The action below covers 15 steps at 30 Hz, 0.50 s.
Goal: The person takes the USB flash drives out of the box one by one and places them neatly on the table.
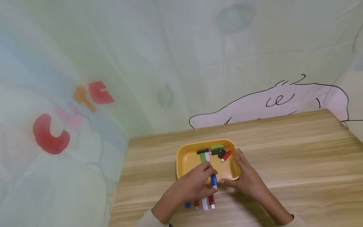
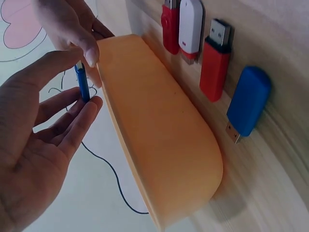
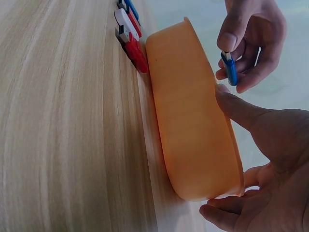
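Note:
My left hand (image 1: 194, 183) pinches a blue USB stick (image 1: 214, 179) between thumb and fingers, above the near rim of a yellow-orange plastic tray (image 1: 185, 160). The stick's metal plug points toward the thumb, as the right wrist view also shows. With the thumb on the near rim and the fingers along the right side, my right hand (image 1: 250, 181) holds the tray's right front corner. Inside the tray lie several more sticks, among them a red one (image 1: 226, 156), a light green one (image 1: 217, 147) and a white one (image 1: 207, 156). My left hand covers part of the tray.
On the wooden table (image 1: 297, 157), a row of USB sticks lies before the tray: a blue one (image 2: 249, 102), a red one with a black end (image 2: 215, 70), a white one (image 2: 190, 26) and a dark red one (image 3: 133, 50). A printed curtain (image 1: 175, 63) hangs behind the table.

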### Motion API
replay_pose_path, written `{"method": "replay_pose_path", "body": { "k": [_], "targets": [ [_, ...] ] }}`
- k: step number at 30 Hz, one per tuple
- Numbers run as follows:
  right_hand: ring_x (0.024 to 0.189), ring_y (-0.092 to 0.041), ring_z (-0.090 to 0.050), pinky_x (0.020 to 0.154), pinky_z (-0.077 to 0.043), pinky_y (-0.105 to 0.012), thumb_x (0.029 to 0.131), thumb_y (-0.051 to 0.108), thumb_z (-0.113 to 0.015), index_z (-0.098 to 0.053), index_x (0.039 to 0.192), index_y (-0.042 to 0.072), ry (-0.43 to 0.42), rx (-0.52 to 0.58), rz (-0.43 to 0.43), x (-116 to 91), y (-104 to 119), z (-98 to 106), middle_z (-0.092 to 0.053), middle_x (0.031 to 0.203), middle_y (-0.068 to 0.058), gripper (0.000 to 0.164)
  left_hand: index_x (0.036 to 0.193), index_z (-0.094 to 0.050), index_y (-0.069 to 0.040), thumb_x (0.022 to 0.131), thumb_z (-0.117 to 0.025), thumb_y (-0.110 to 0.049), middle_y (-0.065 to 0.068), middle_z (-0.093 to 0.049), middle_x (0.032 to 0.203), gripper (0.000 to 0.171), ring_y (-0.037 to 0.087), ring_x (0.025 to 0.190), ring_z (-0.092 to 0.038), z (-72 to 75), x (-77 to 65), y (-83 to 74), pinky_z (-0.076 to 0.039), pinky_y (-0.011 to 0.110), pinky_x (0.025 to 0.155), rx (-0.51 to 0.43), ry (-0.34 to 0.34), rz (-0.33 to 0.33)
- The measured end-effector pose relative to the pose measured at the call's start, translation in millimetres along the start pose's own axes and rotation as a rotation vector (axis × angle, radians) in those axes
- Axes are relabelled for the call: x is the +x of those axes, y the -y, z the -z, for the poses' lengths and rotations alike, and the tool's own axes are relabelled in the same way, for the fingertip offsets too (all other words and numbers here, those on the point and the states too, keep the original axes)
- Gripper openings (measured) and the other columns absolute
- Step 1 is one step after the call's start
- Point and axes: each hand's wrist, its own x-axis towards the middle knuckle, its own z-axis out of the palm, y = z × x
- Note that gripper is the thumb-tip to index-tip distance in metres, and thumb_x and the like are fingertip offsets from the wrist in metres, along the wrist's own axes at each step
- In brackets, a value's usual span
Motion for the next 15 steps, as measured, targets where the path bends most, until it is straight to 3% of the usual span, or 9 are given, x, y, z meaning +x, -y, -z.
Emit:
{"method": "replay_pose_path", "body": {
  "k": [5, 15],
  "targets": [
    [0.156, -0.053, -0.026, 0.12, -0.035, -0.068, 0.075, 0.059, -0.092, -0.018, 0.169, 0.004, -0.003, 0.008, 0.012, -0.3, 0.4, 0.0, -0.011, 0.176, -0.025, 0.132, 0.132, -0.069, -0.009, 0.094, -0.083, -0.036, -0.004, -0.057, 0.116, 0.049, 0.001, 0.096, -0.051, -1.9, -3.7, -5.4, -0.05, 0.008, 0.088, 0.032, -0.002, -0.034],
    [0.155, -0.054, -0.026, 0.12, -0.035, -0.066, 0.077, 0.051, -0.094, -0.018, 0.167, -0.002, 0.002, 0.003, 0.022, -2.1, -0.1, -0.9, -0.012, 0.175, -0.027, 0.129, 0.13, -0.068, -0.01, 0.095, -0.082, -0.036, -0.006, -0.054, 0.111, 0.046, -0.004, 0.086, -0.047, -7.3, -9.7, -15.5, -0.044, 0.003, 0.075, 0.008, 0.015, -0.068]
  ]
}}
